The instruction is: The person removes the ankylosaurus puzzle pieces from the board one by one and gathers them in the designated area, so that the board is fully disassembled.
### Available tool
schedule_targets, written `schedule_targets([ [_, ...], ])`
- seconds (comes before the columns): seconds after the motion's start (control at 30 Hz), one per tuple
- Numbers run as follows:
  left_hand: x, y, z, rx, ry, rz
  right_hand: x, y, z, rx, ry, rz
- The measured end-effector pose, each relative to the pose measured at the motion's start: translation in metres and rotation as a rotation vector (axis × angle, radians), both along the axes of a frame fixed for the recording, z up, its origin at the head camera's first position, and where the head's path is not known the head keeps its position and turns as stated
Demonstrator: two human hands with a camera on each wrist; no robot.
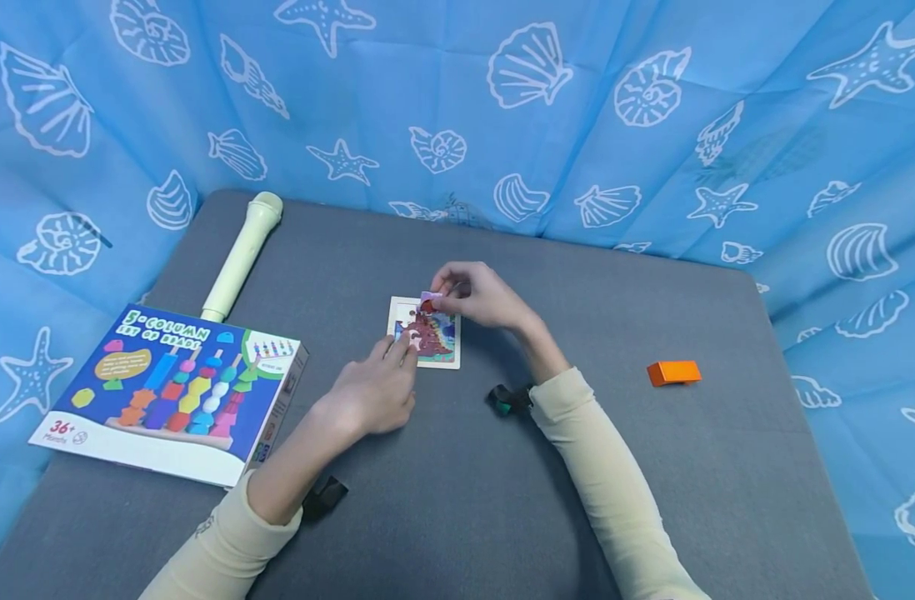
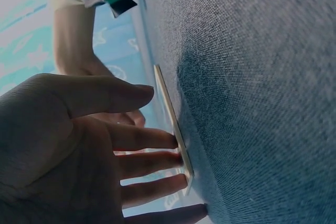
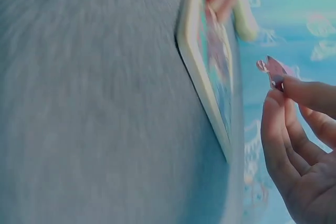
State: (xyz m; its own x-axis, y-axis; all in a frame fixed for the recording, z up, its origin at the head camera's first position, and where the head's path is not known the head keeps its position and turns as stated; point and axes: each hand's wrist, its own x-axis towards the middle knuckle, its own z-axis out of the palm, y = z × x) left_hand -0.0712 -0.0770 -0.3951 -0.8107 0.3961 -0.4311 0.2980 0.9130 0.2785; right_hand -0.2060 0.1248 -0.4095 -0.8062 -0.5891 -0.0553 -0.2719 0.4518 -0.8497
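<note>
A small jigsaw puzzle in a pale frame (image 1: 437, 365) lies on the grey table, its picture in reds, greens and blues. Above its upper edge my right hand (image 1: 489, 297) pinches a puzzle piece (image 3: 276, 71) between thumb and fingertips. In the right wrist view the piece is reddish-pink with a knob at one side, and it is held clear of the board. My left hand (image 1: 375, 390) rests its nearly straight fingers on the lower left of the puzzle. In the left wrist view those fingers (image 2: 152, 163) touch the board, the thumb standing apart.
A boxed bead set (image 1: 180, 392) lies at the left, beside a pale green microphone-shaped stick (image 1: 240, 258). An orange block (image 1: 674, 372) sits to the right on the table (image 1: 577, 517). Blue shell-print curtain (image 1: 457, 100) hangs round the table's back and sides.
</note>
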Motion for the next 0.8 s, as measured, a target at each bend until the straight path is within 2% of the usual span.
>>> schedule_targets([
  [0.23, 0.001, 0.001, -0.001, -0.001, 0.005, 0.009, -0.006, 0.036, -0.002, -0.062, -0.117, -0.079],
  [0.43, 0.002, -0.002, -0.001, 0.030, 0.034, -0.005, -0.012, 0.065, -0.007, -0.055, -0.184, -0.172],
  [0.67, -0.002, -0.004, 0.000, 0.026, 0.077, -0.007, -0.017, 0.086, -0.011, 0.019, -0.203, -0.221],
  [0.8, -0.005, -0.007, -0.002, 0.037, 0.129, -0.008, -0.018, 0.089, -0.012, 0.053, -0.186, -0.227],
])
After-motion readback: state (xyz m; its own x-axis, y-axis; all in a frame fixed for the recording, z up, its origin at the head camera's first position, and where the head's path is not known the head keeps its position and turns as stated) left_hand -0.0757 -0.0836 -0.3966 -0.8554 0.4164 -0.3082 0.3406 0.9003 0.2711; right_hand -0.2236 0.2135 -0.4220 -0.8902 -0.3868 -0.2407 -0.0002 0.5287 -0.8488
